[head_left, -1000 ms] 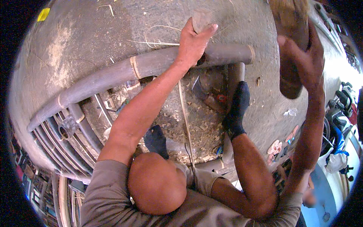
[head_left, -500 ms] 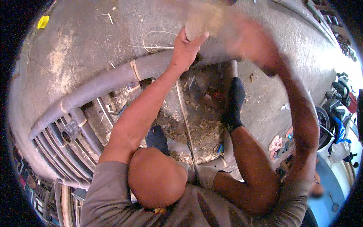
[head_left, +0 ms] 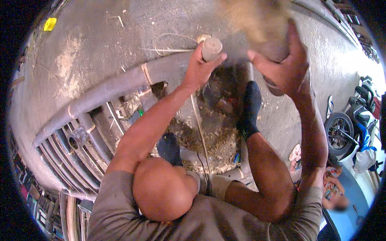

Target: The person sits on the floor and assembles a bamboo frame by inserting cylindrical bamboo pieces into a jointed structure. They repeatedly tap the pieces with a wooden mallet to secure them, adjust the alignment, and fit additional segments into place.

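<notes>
Head view: above concrete floor (head_left: 132,24) by the ringed pole (head_left: 108,86), a cylindrical stub (head_left: 211,49) is being gripped by the left hand (head_left: 198,70), a blurred block (head_left: 265,28) by the right hand (head_left: 286,70), fingers curled.

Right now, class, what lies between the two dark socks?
In the head view, a thin strip and scattered pale chips lie between the left sock and the right sock.

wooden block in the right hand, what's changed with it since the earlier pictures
The right hand swung the wooden block left toward the round-ended piece, then drew it partway back right. Nothing was taken up or let go. The left hand still grips that piece; the thick grey pole stays put.
</notes>
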`<state>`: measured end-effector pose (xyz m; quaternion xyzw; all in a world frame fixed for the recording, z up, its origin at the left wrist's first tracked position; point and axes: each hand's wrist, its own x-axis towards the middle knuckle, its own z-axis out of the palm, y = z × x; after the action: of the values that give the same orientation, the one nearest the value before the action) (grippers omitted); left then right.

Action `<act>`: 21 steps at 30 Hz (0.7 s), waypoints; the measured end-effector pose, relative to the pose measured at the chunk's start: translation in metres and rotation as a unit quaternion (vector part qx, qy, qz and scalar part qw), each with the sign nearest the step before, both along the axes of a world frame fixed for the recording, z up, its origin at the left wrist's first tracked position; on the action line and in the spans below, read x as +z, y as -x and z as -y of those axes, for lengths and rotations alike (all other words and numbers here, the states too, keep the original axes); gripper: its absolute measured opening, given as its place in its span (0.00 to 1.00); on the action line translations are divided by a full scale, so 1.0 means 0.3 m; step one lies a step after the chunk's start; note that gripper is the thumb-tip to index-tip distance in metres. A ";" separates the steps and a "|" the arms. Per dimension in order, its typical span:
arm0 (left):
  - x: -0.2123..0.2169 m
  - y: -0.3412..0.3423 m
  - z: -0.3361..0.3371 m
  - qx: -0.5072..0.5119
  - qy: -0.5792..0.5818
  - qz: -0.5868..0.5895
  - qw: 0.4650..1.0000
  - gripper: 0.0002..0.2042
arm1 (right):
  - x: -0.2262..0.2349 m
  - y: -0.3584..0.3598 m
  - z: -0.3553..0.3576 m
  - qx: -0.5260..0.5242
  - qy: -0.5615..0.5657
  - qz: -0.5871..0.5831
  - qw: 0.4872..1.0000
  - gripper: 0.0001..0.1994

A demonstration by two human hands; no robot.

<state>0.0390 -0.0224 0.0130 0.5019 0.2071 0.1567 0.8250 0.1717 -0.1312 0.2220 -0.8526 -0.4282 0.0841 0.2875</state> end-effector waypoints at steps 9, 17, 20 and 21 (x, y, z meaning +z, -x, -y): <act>-0.039 -0.071 -0.122 0.057 -0.016 -0.128 0.990 0.13 | -0.052 0.011 0.091 -0.020 0.146 -0.076 0.986 0.44; 0.088 -0.099 -0.155 0.030 0.033 -0.054 0.998 0.15 | 0.030 -0.071 0.111 -0.092 0.152 -0.068 0.982 0.45; 0.070 -0.098 -0.122 0.023 0.026 -0.070 0.997 0.15 | 0.032 -0.072 0.127 -0.094 0.159 -0.083 0.979 0.46; 0.061 -0.092 -0.115 0.017 0.033 -0.071 0.997 0.15 | 0.030 -0.070 0.133 -0.097 0.155 -0.090 0.979 0.46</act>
<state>0.0666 0.0120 0.0314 0.4806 0.2786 0.1284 0.8215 0.1928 -0.1710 0.2309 -0.9132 -0.2979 0.1973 0.1958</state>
